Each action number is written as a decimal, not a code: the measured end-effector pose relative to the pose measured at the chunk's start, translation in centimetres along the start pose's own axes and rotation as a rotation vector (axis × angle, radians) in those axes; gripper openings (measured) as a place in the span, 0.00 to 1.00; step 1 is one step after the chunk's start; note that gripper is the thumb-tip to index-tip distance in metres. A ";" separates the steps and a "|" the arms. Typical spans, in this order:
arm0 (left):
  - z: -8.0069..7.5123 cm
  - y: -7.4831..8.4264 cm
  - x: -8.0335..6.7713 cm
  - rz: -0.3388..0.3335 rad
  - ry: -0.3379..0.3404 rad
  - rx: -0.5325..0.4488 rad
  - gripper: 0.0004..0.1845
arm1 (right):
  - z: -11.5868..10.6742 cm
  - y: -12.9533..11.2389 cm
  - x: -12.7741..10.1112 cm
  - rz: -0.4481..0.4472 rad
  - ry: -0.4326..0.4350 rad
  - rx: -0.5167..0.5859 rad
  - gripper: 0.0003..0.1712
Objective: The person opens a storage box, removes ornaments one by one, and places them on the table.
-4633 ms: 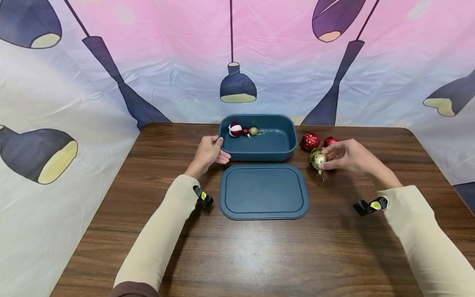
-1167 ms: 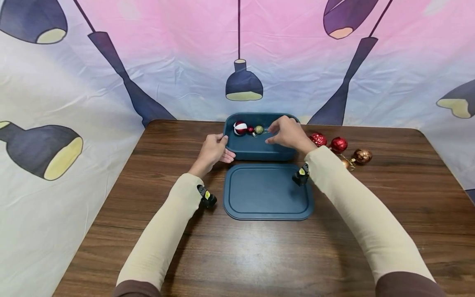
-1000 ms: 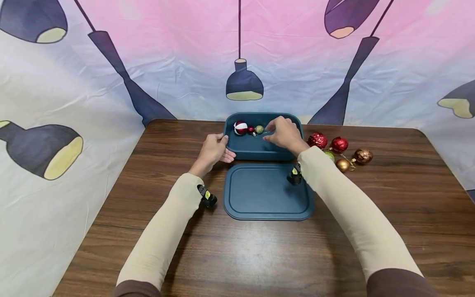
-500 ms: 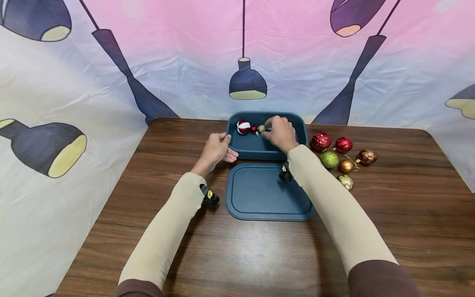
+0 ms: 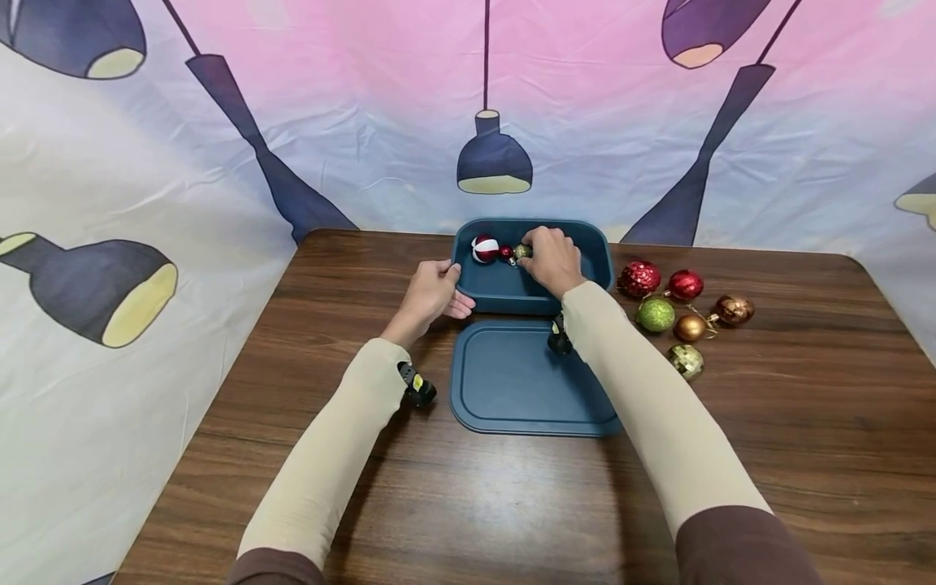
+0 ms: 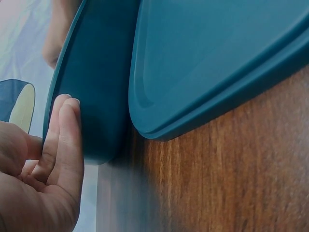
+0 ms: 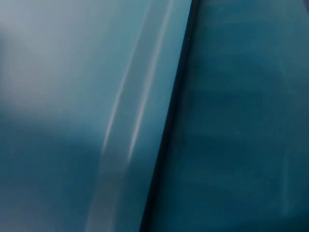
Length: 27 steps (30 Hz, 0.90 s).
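Note:
A dark blue-green rectangular box [image 5: 504, 302] stands near the back of the table. My left hand [image 5: 427, 294] holds its front left corner, thumb at the rim; the left wrist view has the fingers [image 6: 67, 140] along the outer wall. Inside lie a red-and-white striped bauble [image 5: 484, 249], a small red bauble [image 5: 505, 252] and a small gold glitter bauble [image 5: 522, 251]. My right hand [image 5: 553, 258] reaches into the box and pinches the gold bauble between thumb and forefinger, partly covering it. The right wrist view has only blue-green plastic surfaces, no fingers.
The matching lid [image 5: 526, 382] lies flat in front of the box, under my right forearm. Right of the box lie a red glitter bauble [image 5: 639, 278], shiny red [image 5: 686, 284], green [image 5: 655, 314], gold [image 5: 690, 328], brown [image 5: 734, 309] and mirrored gold [image 5: 686, 361] ones.
My right hand has let go of the mirrored gold bauble on the right and moved left into the box, closing on the small gold bauble. The left hand stays at the corner.

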<state>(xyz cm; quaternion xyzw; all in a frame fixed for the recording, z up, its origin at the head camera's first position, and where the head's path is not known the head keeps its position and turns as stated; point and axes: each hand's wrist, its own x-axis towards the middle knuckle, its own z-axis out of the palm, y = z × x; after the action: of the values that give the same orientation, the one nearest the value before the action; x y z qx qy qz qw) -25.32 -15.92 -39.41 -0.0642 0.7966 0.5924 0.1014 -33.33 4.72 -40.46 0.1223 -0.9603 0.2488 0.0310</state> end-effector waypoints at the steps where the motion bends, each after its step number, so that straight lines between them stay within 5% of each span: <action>1: 0.0 0.0 0.0 0.000 0.001 0.000 0.30 | 0.0 0.0 0.1 -0.002 -0.001 -0.004 0.21; 27: 0.1 -0.2 0.1 0.003 0.005 -0.014 0.30 | -1.1 0.2 0.0 -0.017 0.022 -0.021 0.13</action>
<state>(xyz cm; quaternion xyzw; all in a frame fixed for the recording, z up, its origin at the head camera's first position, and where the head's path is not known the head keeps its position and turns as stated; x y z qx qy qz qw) -25.36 -15.85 -39.63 -0.0649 0.7928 0.5980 0.0981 -33.40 5.40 -39.53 0.1275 -0.9614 0.2396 0.0450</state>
